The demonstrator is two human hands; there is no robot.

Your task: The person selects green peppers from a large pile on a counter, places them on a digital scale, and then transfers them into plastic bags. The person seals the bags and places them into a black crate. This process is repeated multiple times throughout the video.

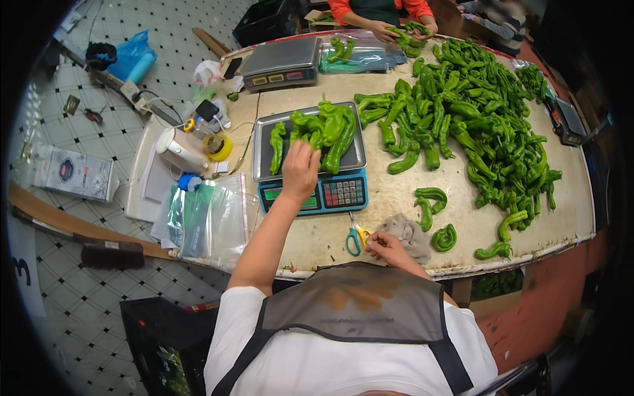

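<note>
My left hand (301, 166) reaches over the weighing pan (313, 110) of a blue digital scale (317, 190). Its fingertips are at the near ends of several long green peppers (334, 128), and the back of the hand hides whether they grip one. A single green pepper (278, 148) lies apart on the pan's left side. At the table's front edge, my right hand (389, 249) has curled fingers beside the yellow handle of scissors (353, 240). Whether it touches that handle is unclear. A crumpled grey cloth (408, 235) lies just beyond this hand.
A large heap of green peppers (475, 109) covers the table's right side. Plastic bags (213, 218), a white kettle (181, 148) and a yellow tape roll (218, 147) stand left. A second scale (280, 62) is farther back. Across the table, a person's hands (386, 32) hold peppers.
</note>
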